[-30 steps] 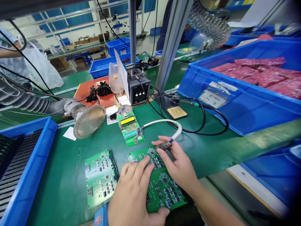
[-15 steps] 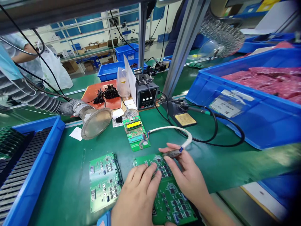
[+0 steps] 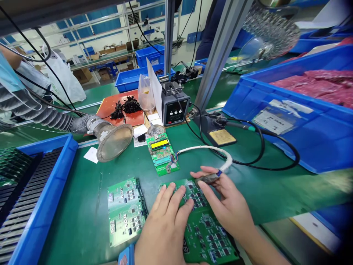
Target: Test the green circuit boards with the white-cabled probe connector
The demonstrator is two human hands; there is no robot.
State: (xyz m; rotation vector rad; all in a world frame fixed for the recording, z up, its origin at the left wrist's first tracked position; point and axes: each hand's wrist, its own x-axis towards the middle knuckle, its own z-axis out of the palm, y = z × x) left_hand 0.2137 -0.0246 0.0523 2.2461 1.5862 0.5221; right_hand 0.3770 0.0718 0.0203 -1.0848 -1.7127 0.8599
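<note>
Both hands are working on the near circuit board (image 3: 202, 224) on the green bench mat (image 3: 82, 217).

The left hand (image 3: 165, 228) is lying flat on the near circuit board, fingers spread and gripping nothing. The right hand (image 3: 228, 206) is pinching a dark connector plug (image 3: 209, 179) between thumb and fingers, holding it at the far edge of that board. A white sleeved cable (image 3: 209, 149) is running from the plug to the small tester board (image 3: 163, 154), which is sitting just beyond the near circuit board with its yellow display lit. A second circuit board (image 3: 125, 209) is lying just left of the near circuit board. The extraction funnel (image 3: 114, 141) is resting farther left and beyond. The soldering station (image 3: 175, 107) is standing well beyond the near circuit board, with the blue bin (image 3: 298, 129) off to the right.
</note>
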